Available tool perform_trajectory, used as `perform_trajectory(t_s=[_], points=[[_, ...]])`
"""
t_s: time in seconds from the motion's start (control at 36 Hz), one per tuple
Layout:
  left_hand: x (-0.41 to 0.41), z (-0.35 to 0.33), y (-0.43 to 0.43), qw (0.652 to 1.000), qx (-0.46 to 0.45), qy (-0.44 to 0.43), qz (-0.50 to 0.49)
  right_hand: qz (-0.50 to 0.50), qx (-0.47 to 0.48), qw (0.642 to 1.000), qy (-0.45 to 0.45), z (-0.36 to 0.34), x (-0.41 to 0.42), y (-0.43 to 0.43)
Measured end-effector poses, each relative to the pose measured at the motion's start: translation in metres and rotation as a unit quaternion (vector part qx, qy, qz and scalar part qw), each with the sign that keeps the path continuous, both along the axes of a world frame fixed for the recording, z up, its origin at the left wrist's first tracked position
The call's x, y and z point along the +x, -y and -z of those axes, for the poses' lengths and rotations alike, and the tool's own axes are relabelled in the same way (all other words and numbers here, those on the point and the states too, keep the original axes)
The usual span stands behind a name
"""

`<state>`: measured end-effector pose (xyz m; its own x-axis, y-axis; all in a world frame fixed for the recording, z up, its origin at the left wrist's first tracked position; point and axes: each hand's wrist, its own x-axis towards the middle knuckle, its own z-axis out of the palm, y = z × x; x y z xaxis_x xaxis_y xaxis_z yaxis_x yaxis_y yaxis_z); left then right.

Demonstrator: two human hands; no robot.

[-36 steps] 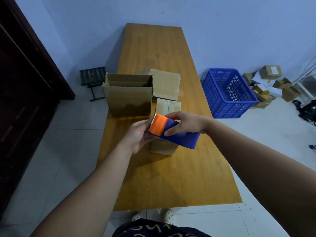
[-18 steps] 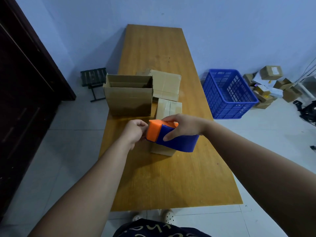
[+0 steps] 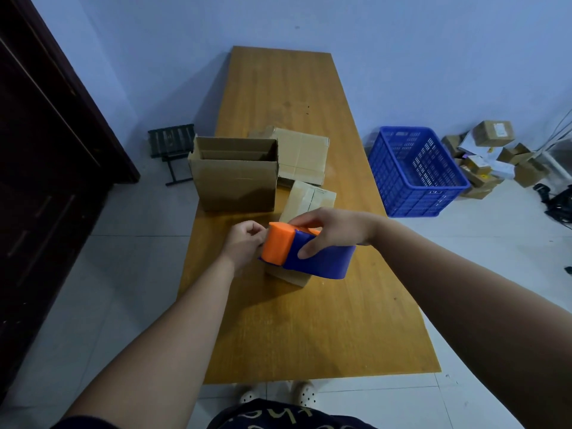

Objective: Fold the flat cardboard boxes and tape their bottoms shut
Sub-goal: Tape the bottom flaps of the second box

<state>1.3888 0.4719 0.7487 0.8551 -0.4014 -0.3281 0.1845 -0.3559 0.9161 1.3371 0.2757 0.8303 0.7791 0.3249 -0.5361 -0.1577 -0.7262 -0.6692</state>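
My right hand (image 3: 332,229) grips a blue and orange tape dispenser (image 3: 305,252) from above, holding it over a small folded cardboard box (image 3: 309,201) on the wooden table (image 3: 309,329). My left hand (image 3: 244,241) is curled at the dispenser's orange front end, fingers pinched there; what they pinch is hidden. A bigger cardboard box (image 3: 235,173) stands open-topped behind my hands, to the left. Flat cardboard boxes (image 3: 301,154) lie stacked behind it on the right.
A blue plastic crate (image 3: 414,171) sits on the floor right of the table, with a heap of small boxes (image 3: 492,156) beyond it. A dark folding stool (image 3: 171,150) stands left of the table. A dark door (image 3: 40,165) fills the left side.
The dispenser has tipped down and come lower onto the small box. My left hand has closed from an open palm into a pinch at the orange end.
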Motion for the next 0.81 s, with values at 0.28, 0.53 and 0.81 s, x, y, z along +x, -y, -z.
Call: perform_trajectory(t_s=[0.28,0.53,0.81], points=[[-0.001,0.004,-0.007,0.995,-0.079,-0.066,0.002,0.131,0.059,0.99,0.019,0.002,-0.003,0.017],[-0.004,0.009,0.004,0.998,-0.031,-0.034,-0.043,0.124,-0.057,0.974,0.18,0.022,-0.014,0.006],[0.004,0.008,0.002,0.996,-0.038,-0.026,-0.082,0.114,-0.09,0.963,0.225,0.02,-0.001,0.006]])
